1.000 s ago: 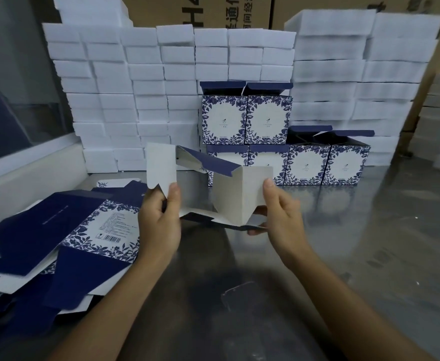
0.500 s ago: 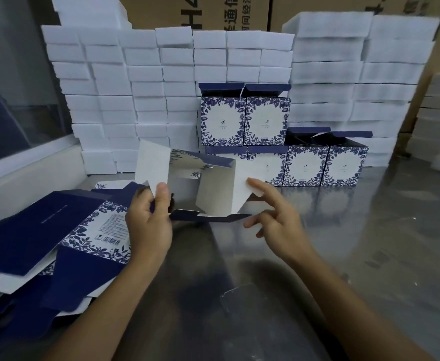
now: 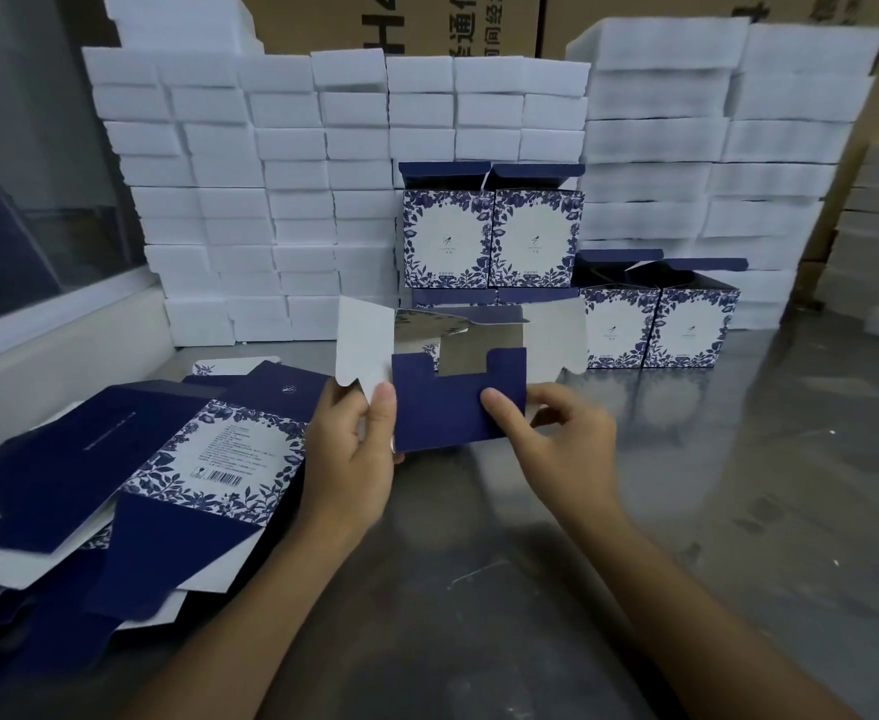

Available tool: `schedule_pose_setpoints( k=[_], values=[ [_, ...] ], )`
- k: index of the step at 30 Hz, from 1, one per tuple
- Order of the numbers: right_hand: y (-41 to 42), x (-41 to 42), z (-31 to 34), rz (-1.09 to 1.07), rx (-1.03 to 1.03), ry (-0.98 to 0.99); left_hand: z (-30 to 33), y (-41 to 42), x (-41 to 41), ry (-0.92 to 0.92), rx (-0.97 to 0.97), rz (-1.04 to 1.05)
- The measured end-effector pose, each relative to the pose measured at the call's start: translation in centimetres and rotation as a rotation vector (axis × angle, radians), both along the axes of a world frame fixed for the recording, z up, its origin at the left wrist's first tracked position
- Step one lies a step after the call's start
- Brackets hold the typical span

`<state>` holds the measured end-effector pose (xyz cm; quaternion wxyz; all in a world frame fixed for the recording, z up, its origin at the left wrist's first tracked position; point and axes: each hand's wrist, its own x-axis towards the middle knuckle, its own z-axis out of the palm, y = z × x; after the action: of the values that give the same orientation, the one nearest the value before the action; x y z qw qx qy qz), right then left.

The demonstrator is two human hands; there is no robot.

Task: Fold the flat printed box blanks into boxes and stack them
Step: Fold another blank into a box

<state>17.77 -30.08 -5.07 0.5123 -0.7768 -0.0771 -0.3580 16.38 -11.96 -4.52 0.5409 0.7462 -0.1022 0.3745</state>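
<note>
Navy bottom flap [image 3: 458,407] folded up; box interior silvery.

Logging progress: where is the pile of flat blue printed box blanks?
Head view, lower left: the pile of flat blanks lies on the steel table, beside the left hand.

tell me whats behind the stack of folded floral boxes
Behind the folded boxes rise stacks of white foam blocks, with brown cartons above them. What lies directly behind the boxes is covered.
</note>
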Motion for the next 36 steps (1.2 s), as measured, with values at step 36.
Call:
schedule_pose_setpoints(
  k=[36],
  values=[
    [3.6,-0.9,-1.8,0.410,0.027,0.160,-0.2,-2.3,-0.6,0.208,-0.162,0.034]
  ],
)
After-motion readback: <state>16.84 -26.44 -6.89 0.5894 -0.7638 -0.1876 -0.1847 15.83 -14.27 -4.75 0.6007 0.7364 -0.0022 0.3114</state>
